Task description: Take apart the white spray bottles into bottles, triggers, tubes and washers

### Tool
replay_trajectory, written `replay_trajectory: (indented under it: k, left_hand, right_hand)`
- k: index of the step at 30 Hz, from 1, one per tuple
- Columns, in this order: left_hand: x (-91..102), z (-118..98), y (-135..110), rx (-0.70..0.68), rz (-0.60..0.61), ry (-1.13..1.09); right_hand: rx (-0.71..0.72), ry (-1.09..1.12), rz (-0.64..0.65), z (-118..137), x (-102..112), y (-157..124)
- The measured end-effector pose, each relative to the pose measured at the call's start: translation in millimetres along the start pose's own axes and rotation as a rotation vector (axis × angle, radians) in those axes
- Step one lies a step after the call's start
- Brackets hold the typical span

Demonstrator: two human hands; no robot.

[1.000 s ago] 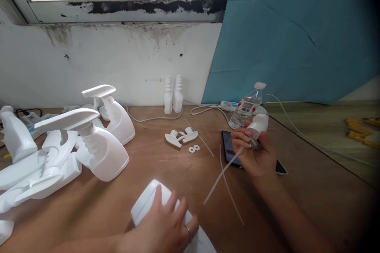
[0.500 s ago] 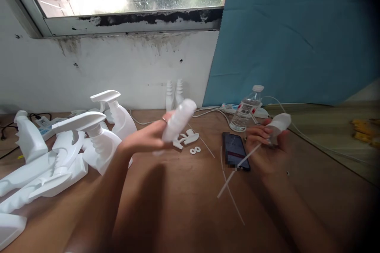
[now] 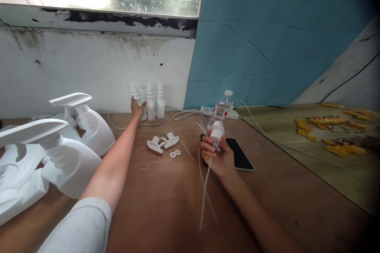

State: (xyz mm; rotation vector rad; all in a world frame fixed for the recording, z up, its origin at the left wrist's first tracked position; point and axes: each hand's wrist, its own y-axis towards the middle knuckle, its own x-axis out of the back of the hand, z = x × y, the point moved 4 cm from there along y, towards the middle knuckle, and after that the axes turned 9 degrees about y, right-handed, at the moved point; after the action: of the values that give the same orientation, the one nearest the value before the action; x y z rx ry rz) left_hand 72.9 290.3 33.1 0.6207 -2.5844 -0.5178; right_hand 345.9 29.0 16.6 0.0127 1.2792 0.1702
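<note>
My left hand (image 3: 137,108) reaches to the back wall and grips a small white bottle (image 3: 137,95), which stands upright to the left of two like bottles (image 3: 156,101). My right hand (image 3: 218,157) is closed on a white spray-pump head (image 3: 217,131) whose long thin dip tube (image 3: 204,189) hangs down toward me. It hovers over a black phone (image 3: 239,159) lying on the brown table.
Several large white trigger spray bottles (image 3: 59,142) lie piled at the left. Loose trigger parts (image 3: 162,143), two small washers (image 3: 175,153) and spare tubes (image 3: 181,142) sit mid-table. A water bottle (image 3: 221,108), white cables (image 3: 184,114) and yellow pieces (image 3: 335,134) are at the right.
My left hand lifted a small white bottle from near me and carried it to the back wall beside the two standing ones. My right hand kept the pump head and drew nearer.
</note>
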Motion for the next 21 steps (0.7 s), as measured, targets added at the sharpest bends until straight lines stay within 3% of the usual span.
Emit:
replay_trajectory:
  k: [8, 14, 16, 18, 21]
  left_hand:
    - [-26.9, -1.1, -2.6, 0.013, 0.024, -0.072]
    - [-12.0, -9.7, -14.3, 0.069, -0.160, -0.078]
    - [-2.9, -22.7, -33.7, 0.046, -0.232, -0.085]
    - [4.8, -43.2, -64.8, -0.039, -0.228, -0.154]
    - [11.9, -78.5, -125.1, -0.161, 0.074, -0.321]
  right_hand:
    - [-0.018, -0.061, -0.013, -2.3, 2.0, 1.1]
    - [-0.055, -0.048, -0.085, -8.1, 1.3, 3.8]
    - [-0.099, -0.038, -0.118, -12.8, 2.6, 3.7]
    - [-0.150, -0.038, -0.158, -18.6, 6.6, 2.9]
    - [-0.220, -0.086, -0.220, -29.6, 15.8, 0.9]
